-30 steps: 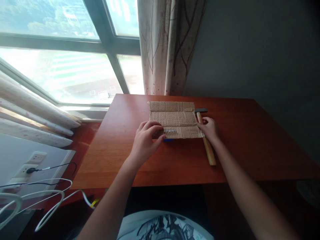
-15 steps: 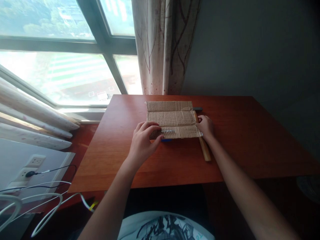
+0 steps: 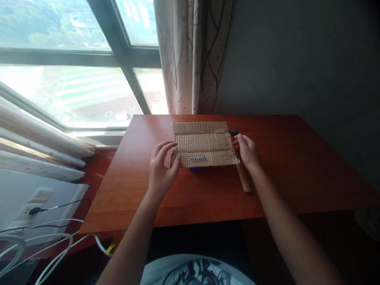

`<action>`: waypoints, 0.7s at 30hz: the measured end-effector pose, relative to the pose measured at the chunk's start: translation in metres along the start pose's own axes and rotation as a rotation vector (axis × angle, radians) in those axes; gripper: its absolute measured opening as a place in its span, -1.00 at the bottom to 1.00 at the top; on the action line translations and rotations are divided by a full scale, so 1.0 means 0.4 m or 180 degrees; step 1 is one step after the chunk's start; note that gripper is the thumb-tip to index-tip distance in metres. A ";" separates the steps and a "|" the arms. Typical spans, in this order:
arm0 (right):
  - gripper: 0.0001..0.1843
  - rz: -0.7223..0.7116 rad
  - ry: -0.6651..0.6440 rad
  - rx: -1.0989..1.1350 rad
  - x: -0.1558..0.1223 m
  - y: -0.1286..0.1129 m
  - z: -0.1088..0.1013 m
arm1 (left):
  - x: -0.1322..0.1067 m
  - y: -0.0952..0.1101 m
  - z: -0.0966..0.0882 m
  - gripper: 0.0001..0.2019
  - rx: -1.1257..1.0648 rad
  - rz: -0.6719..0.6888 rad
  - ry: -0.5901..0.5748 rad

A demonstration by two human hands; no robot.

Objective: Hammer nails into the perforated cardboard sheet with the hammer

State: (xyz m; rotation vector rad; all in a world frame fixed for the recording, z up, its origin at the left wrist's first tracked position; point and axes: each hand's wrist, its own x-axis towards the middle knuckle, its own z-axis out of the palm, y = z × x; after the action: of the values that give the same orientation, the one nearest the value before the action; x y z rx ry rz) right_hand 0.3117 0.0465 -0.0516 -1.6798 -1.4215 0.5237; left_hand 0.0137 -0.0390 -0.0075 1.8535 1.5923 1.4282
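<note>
A folded-out cardboard sheet [image 3: 194, 142], its three creased panels pierced with rows of small holes, lies on the table. Several small shiny pieces [image 3: 198, 158] stand in a row on its near panel, too small to name. At the sheet's left edge is my left hand [image 3: 162, 168], thumb and fingers spread, the thumb tip overlapping the near corner. My right hand [image 3: 247, 150] hovers by the right edge, its fingers loosely bent and holding nothing visible. Between that hand and the sheet lies a hammer [image 3: 243, 178] with a wooden handle; its dark head shows at the far end, partly covered.
A blue object [image 3: 196, 168] peeks out under the sheet's near edge. The reddish wooden table [image 3: 285, 166] extends to both sides. Beyond it are a window, a curtain [image 3: 181, 59] and a dark wall. White cables [image 3: 63, 253] hang at lower left beside wall sockets.
My left hand has drawn back leftward off the near panel, uncovering the shiny row. My right hand has moved slightly away from the right edge. The sheet lies almost as before.
</note>
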 end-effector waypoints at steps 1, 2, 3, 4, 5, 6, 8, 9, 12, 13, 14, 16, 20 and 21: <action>-0.40 0.0252 -0.0181 0.0516 -0.012 -0.016 -0.006 | 0.002 -0.009 -0.001 -0.65 -0.0109 -0.0233 0.0087; -0.40 0.0498 -0.0365 0.0989 -0.025 -0.032 -0.011 | 0.004 -0.019 -0.001 -0.61 -0.0259 -0.0487 0.0129; -0.43 0.0674 -0.0507 0.1343 -0.037 -0.048 -0.014 | 0.006 -0.028 0.000 -0.57 -0.0450 -0.0740 0.0122; -0.46 0.0778 -0.0618 0.1593 -0.049 -0.063 -0.017 | 0.009 -0.035 0.001 -0.54 -0.0674 -0.0969 0.0078; -0.51 0.0825 -0.0684 0.1748 -0.059 -0.075 -0.018 | 0.011 -0.041 0.003 -0.51 -0.0915 -0.1162 0.0002; -0.55 0.0845 -0.0721 0.1865 -0.068 -0.086 -0.018 | 0.013 -0.044 0.005 -0.50 -0.1145 -0.1317 -0.0086; -0.60 0.0852 -0.0749 0.2035 -0.081 -0.099 -0.018 | 0.015 -0.045 0.008 -0.50 -0.1503 -0.1523 -0.0235; -0.60 0.0854 -0.0759 0.2101 -0.086 -0.102 -0.018 | 0.015 -0.042 0.008 -0.50 -0.1624 -0.1583 -0.0263; -0.61 0.0835 -0.0820 0.2193 -0.097 -0.102 -0.021 | 0.015 -0.030 0.008 -0.51 -0.1776 -0.1654 -0.0229; -0.61 0.0827 -0.0814 0.2204 -0.101 -0.100 -0.022 | 0.015 -0.026 0.007 -0.51 -0.1788 -0.1656 -0.0208; -0.61 0.0823 -0.0794 0.2218 -0.104 -0.097 -0.023 | 0.015 -0.024 0.006 -0.51 -0.1793 -0.1659 -0.0202; -0.61 0.0878 -0.0773 0.2246 -0.112 -0.091 -0.022 | 0.014 -0.022 0.006 -0.49 -0.1795 -0.1683 -0.0231; -0.64 0.1180 -0.0913 0.2476 -0.134 -0.086 -0.017 | 0.015 -0.029 0.007 -0.44 -0.1807 -0.1743 -0.0337; -0.63 0.1276 -0.0968 0.2649 -0.145 -0.087 -0.016 | 0.016 -0.031 0.006 -0.43 -0.1813 -0.1748 -0.0355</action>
State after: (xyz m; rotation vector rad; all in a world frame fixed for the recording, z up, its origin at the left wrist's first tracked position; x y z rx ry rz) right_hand 0.2809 -0.0106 -0.0314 -1.2044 -0.8428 1.4202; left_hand 0.0082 -0.0284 -0.0148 1.0501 1.3103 1.3064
